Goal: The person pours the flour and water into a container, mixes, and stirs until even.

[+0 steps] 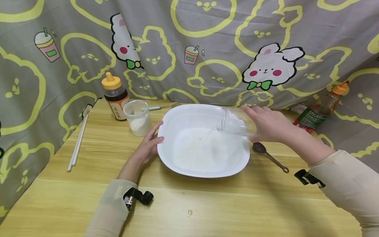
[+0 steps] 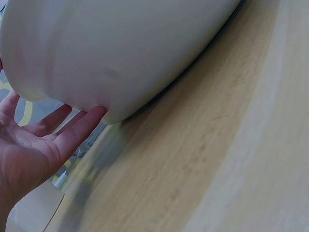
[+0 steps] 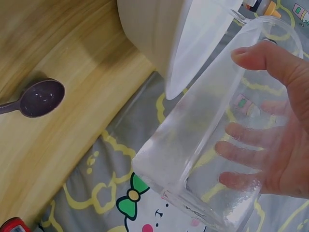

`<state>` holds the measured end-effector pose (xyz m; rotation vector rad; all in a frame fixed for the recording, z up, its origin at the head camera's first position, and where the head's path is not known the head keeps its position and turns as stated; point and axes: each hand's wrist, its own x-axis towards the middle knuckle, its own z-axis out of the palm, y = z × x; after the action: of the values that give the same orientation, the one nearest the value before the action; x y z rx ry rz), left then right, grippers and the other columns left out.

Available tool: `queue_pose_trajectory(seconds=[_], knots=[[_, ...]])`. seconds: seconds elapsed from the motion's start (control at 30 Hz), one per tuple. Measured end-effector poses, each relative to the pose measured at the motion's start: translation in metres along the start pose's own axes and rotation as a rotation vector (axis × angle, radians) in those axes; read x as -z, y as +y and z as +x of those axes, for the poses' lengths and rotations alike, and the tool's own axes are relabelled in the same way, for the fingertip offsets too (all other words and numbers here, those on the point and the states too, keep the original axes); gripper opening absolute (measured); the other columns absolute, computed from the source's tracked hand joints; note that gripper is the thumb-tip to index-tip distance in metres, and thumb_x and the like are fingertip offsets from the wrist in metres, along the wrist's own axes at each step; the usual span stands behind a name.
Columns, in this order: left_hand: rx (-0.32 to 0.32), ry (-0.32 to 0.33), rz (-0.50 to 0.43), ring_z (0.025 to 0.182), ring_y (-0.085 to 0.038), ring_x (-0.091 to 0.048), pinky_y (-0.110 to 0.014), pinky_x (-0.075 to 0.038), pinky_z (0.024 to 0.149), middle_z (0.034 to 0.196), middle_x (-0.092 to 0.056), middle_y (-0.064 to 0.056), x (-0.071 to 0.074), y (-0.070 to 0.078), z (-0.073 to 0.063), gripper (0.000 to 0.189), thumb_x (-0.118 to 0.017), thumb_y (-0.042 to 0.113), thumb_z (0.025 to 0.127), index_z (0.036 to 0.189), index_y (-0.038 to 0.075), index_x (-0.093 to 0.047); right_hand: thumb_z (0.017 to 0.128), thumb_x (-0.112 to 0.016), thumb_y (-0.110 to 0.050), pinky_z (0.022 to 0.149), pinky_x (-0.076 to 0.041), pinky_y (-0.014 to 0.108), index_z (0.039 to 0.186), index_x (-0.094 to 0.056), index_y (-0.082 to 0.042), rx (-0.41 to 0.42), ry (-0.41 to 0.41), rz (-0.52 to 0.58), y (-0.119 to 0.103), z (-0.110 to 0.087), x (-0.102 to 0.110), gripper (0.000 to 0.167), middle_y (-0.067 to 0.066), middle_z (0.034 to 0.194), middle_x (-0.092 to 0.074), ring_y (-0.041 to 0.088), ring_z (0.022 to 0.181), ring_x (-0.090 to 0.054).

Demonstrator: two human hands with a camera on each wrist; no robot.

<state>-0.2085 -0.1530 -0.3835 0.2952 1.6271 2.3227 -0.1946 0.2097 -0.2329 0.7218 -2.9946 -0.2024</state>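
In the head view a white bowl (image 1: 180,164), rounded and oblong, stands mid-table with white powder (image 1: 204,149) and some clear liquid in it. My left hand (image 1: 149,144) holds the bowl's left side, thumb at the rim; the left wrist view shows this hand's fingers (image 2: 84,128) against the outer wall. My right hand (image 1: 270,123) grips a clear glass jar (image 1: 238,121), lying nearly level with its mouth over the bowl's right part. Clear liquid runs from that mouth. In the right wrist view the jar (image 3: 207,140) is square-sided, with fingers along one side.
Behind the left hand stand a tub of white powder (image 1: 139,123) and a yellow-capped squeeze bottle (image 1: 115,98). White sticks (image 1: 78,144) lie at left. At right are a brown measuring spoon (image 1: 269,156) and an orange-capped bottle (image 1: 319,108). A patterned curtain (image 1: 165,75) hangs behind.
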Motion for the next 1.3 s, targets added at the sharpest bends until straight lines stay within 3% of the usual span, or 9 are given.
queue_pose_trajectory(seconds=[0.37,1.3], knots=[[0.003,0.003,0.002,0.107,-0.039,-0.038,-0.037,-0.047,0.072,0.128,-0.028,-0.022,-0.0011,0.0001,0.0001,0.063,-0.048,0.005,0.083,0.137,0.023,-0.022,0.053,-0.076,-0.034,0.063,-0.044,0.05,0.13,-0.032,-0.007,0.008,-0.002,-0.001,0.0,0.0007,0.0001,0.092,0.02,0.112,-0.048,0.039,0.095,-0.046],[0.007,0.008,-0.001,0.101,-0.033,-0.045,-0.039,-0.048,0.07,0.129,-0.027,-0.022,-0.0023,0.0006,0.0,0.063,-0.047,0.005,0.084,0.138,0.022,-0.021,0.052,-0.077,-0.033,0.064,-0.043,0.052,0.13,-0.032,-0.008,0.019,0.004,-0.012,0.0023,-0.0014,0.0017,0.093,0.021,0.114,-0.047,0.04,0.096,-0.045]])
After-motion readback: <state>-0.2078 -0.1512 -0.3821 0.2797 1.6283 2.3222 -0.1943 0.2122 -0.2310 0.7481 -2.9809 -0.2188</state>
